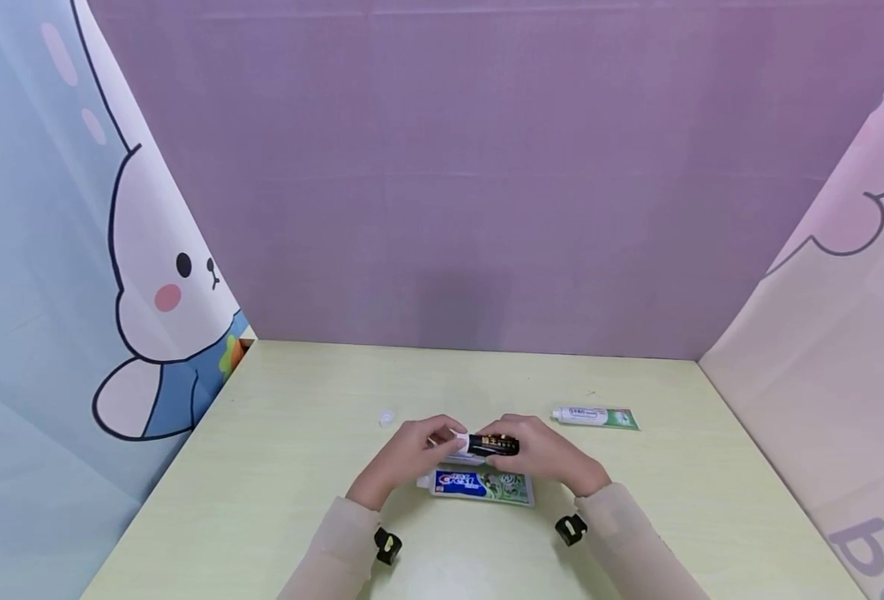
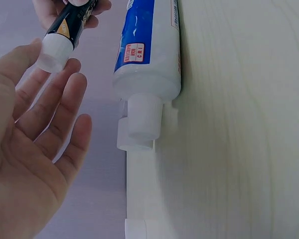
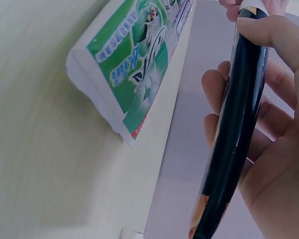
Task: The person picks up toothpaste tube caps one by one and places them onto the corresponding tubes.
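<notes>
Blue-and-green toothpaste tube (image 1: 482, 486), red label reading "CRI", lies on table (image 1: 299, 433) just below both hands. Right hand (image 1: 542, 454): fingers curled round black tube (image 1: 496, 445). Left hand (image 1: 404, 457): fingers straight and relaxed, tips at that tube's white cap (image 2: 54, 51). Beyond fingers: loose white cap (image 1: 387, 417); white-and-green tube (image 1: 596, 417), writing illegible.

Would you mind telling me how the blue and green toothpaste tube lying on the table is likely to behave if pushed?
The blue and green toothpaste tube lies flat with a crimped tail, so it would probably slide rather than roll. Its glossy skin looks slippery and soft.
</notes>
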`<state>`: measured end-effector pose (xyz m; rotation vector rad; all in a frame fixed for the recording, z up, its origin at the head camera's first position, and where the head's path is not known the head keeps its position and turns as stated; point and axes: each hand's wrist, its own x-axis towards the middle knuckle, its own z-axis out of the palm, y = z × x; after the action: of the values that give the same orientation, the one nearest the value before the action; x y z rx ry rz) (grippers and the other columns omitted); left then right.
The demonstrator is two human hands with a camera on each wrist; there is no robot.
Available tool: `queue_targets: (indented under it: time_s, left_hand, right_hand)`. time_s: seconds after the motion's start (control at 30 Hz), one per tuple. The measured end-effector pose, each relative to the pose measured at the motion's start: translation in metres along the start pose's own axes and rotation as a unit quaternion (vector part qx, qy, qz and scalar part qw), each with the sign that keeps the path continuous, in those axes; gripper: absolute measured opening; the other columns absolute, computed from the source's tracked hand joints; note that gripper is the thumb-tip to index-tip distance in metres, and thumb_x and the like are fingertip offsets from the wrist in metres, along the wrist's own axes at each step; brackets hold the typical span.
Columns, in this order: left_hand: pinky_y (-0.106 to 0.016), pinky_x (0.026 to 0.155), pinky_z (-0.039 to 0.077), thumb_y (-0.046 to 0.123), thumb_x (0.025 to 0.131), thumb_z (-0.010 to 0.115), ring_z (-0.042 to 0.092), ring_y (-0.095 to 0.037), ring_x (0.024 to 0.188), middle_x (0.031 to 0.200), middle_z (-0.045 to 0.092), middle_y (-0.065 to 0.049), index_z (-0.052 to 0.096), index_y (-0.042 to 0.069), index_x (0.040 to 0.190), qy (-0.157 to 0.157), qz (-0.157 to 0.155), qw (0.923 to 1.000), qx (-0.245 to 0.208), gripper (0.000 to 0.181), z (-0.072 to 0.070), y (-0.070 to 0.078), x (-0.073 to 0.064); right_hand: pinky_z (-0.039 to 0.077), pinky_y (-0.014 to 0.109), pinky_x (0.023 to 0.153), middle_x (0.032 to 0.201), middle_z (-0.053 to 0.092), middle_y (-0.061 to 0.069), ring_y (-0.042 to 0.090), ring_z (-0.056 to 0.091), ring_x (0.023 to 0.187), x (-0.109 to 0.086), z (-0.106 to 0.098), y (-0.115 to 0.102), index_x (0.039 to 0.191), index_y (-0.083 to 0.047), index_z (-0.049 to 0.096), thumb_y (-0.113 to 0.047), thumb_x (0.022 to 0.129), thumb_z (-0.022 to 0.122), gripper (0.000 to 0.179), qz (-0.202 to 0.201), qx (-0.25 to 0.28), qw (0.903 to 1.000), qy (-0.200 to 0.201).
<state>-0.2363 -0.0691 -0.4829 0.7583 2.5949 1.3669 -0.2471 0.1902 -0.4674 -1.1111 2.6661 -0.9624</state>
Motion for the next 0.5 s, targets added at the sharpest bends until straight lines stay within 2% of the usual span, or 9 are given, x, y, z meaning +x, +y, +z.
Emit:
queue_targets:
  time_s: [0.2, 0.4, 0.5]
  left_hand:
    - [-0.032, 0.088, 0.053, 0.037, 0.099, 0.064, 0.064, -0.005, 0.094, 0.099, 0.068, 0.015, 0.069, 0.027, 0.117, 0.004, 0.006, 1.0000, 0.002, 0.021, -0.0009, 0.0007, -0.0005]
    - [-0.040, 0.096, 0.051, 0.035, 0.099, 0.065, 0.064, -0.004, 0.097, 0.102, 0.068, 0.016, 0.070, 0.025, 0.118, 0.003, 0.025, 0.9997, -0.001, 0.022, -0.0005, -0.0010, -0.0002]
    - [-0.043, 0.096, 0.051, 0.036, 0.099, 0.065, 0.063, -0.005, 0.098, 0.105, 0.068, 0.015, 0.070, 0.025, 0.118, 0.004, 0.030, 0.9995, 0.001, 0.022, 0.0001, -0.0013, -0.0003]
  right_hand:
    - [0.055, 0.025, 0.072, 0.111, 0.066, -0.008, 0.006, 0.061, 0.086, 0.0008, -0.0002, 0.0001, 0.125, -0.017, 0.070, -0.019, 0.092, 0.072, 0.034, 0.006, 0.008, 0.9999, -0.001]
    - [0.054, 0.025, 0.072, 0.109, 0.068, -0.009, 0.006, 0.061, 0.085, 0.0003, -0.0010, 0.0000, 0.123, -0.017, 0.071, -0.017, 0.092, 0.073, 0.031, -0.013, 0.003, 0.9999, 0.002]
    - [0.054, 0.025, 0.073, 0.109, 0.068, -0.009, 0.005, 0.061, 0.087, 0.0001, -0.0012, 0.0006, 0.122, -0.017, 0.071, -0.016, 0.092, 0.072, 0.031, -0.019, 0.003, 0.9998, 0.003]
